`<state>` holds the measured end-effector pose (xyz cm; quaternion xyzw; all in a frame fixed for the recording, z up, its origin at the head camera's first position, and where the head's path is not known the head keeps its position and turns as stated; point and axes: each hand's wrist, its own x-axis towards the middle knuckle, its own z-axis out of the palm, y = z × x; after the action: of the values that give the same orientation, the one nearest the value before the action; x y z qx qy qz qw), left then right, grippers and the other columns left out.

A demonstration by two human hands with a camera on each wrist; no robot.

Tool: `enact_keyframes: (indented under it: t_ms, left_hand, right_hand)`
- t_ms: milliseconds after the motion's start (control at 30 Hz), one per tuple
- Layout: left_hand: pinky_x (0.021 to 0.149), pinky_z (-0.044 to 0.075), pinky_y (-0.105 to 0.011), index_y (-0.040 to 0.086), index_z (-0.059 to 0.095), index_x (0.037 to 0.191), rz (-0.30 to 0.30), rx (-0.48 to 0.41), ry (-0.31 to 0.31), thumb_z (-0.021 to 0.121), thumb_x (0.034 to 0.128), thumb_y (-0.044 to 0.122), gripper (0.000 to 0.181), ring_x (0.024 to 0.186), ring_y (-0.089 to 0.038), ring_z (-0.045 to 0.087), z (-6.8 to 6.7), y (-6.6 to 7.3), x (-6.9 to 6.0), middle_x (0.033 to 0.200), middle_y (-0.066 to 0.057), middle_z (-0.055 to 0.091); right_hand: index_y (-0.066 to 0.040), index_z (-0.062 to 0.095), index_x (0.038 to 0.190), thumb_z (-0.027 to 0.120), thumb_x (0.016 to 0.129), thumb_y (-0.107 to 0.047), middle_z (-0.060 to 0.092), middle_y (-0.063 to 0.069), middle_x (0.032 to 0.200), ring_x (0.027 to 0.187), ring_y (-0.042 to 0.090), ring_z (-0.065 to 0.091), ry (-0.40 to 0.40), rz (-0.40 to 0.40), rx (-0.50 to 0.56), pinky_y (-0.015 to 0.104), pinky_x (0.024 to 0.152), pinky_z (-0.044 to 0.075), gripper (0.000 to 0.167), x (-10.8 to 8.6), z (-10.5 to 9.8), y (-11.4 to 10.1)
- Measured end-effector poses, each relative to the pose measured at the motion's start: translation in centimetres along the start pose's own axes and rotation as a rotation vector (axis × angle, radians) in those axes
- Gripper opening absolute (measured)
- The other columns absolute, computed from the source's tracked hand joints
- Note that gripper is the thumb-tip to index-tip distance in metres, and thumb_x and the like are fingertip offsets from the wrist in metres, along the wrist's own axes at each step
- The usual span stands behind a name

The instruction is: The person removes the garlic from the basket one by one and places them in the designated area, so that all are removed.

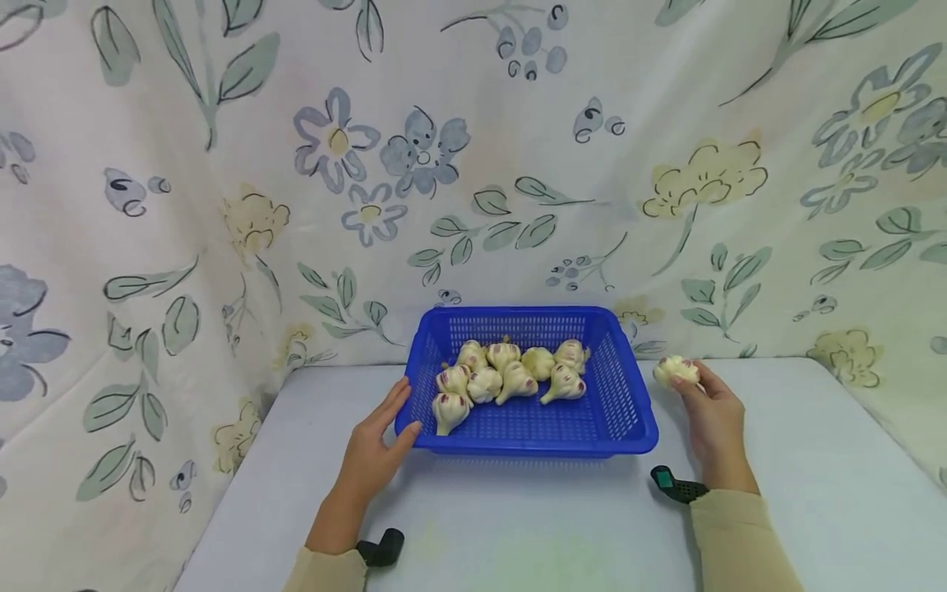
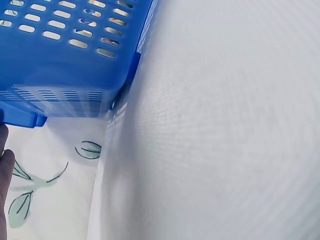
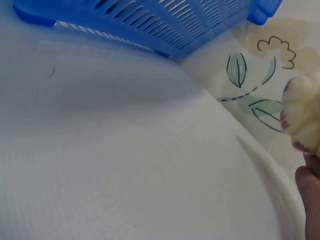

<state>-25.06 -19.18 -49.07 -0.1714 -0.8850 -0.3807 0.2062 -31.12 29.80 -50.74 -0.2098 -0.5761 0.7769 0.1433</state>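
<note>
A blue plastic basket (image 1: 533,445) with slotted walls stands on the white table. Several garlic bulbs (image 1: 484,384), white with purple patches, lie in its left and middle part. My left hand (image 1: 375,448) rests against the basket's left rim, thumb near the front corner and fingers fairly straight along the side. To the right of the basket, my right hand (image 1: 716,415) pinches one garlic bulb (image 1: 676,371) between thumb and fingers, held apart from the basket. In the right wrist view that garlic bulb (image 3: 303,114) shows at the right edge, partly cut off.
A white table (image 1: 829,460) extends around the basket. Behind it hangs a floral cloth (image 1: 503,164), which also covers the left side. Dark wrist-worn devices (image 1: 382,549) sit on both wrists.
</note>
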Motion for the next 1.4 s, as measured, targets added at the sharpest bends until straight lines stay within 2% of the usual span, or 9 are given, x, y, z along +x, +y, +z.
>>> enact_keyframes:
  t_ms: [167, 300, 433, 600, 733, 1067, 1400]
  left_hand:
    - [0.109, 0.039, -0.04, 0.011, 0.048, 0.146, -0.009, -0.003, -0.009, 0.065, 0.0957, 0.029, 0.056, 0.141, -0.02, 0.042, 0.1, 0.2, 0.0, 0.155, 0.002, 0.041]
    - [0.109, 0.039, -0.04, 0.012, 0.048, 0.146, -0.023, -0.01, -0.013, 0.064, 0.096, 0.029, 0.056, 0.141, -0.02, 0.042, 0.0, 0.3, 0.0, 0.155, 0.004, 0.041]
    - [0.109, 0.039, -0.042, 0.012, 0.047, 0.147, -0.037, -0.016, -0.01, 0.063, 0.0967, 0.032, 0.056, 0.142, -0.02, 0.041, -0.2, 0.3, -0.1, 0.156, 0.004, 0.04]
    - [0.109, 0.039, -0.043, 0.014, 0.046, 0.148, -0.051, -0.017, -0.013, 0.062, 0.0971, 0.034, 0.057, 0.142, -0.022, 0.041, -0.2, 0.1, -0.2, 0.156, 0.004, 0.039]
    - [0.109, 0.039, -0.043, 0.015, 0.046, 0.148, -0.053, -0.018, -0.019, 0.062, 0.0971, 0.034, 0.057, 0.142, -0.022, 0.041, -0.1, -0.1, -0.2, 0.156, 0.004, 0.039]
    - [0.109, 0.038, -0.042, 0.015, 0.046, 0.148, -0.043, -0.029, -0.018, 0.062, 0.0972, 0.034, 0.056, 0.142, -0.021, 0.041, -0.1, -0.1, -0.1, 0.156, 0.004, 0.039]
    - [0.108, 0.039, -0.047, 0.015, 0.045, 0.149, -0.051, -0.021, -0.023, 0.063, 0.0968, 0.031, 0.057, 0.142, -0.024, 0.041, -0.1, -0.1, -0.1, 0.157, 0.002, 0.038]
  right_hand:
    - [-0.013, 0.039, 0.152, 0.073, 0.089, -0.015, 0.033, 0.005, 0.159, 0.139, 0.009, 0.038, -0.003, 0.077, -0.11, 0.013, 0.105, 0.04, 0.071, 0.5, -0.3, 0.8]
    - [-0.009, 0.034, 0.153, 0.069, 0.093, -0.015, 0.031, 0.01, 0.16, 0.144, 0.013, 0.033, -0.022, 0.036, -0.24, 0.024, 0.116, 0.031, 0.07, 0.5, -0.1, 1.0]
    - [-0.008, 0.032, 0.154, 0.069, 0.093, -0.02, 0.031, 0.011, 0.159, 0.146, 0.018, 0.033, -0.032, -0.002, -0.362, 0.025, 0.116, 0.032, 0.072, 0.5, 0.4, 0.8]
    - [-0.008, 0.028, 0.155, 0.067, 0.095, -0.025, 0.033, 0.011, 0.159, 0.143, 0.023, 0.037, -0.058, -0.017, -0.455, 0.026, 0.113, 0.038, 0.074, 0.7, 0.7, 0.7]
    - [-0.007, 0.028, 0.155, 0.066, 0.095, -0.031, 0.035, 0.013, 0.158, 0.142, 0.026, 0.038, -0.082, -0.029, -0.512, 0.032, 0.113, 0.039, 0.074, 1.0, 0.7, 0.7]
    - [-0.005, 0.025, 0.156, 0.063, 0.097, -0.027, 0.035, 0.015, 0.157, 0.141, 0.027, 0.037, -0.088, -0.017, -0.478, 0.039, 0.117, 0.035, 0.073, 1.5, 0.8, 0.7]
    - [-0.004, 0.023, 0.156, 0.062, 0.097, -0.023, 0.028, 0.016, 0.16, 0.147, 0.028, 0.029, -0.099, 0.041, -0.434, 0.04, 0.12, 0.028, 0.073, 1.8, 0.8, 0.2]
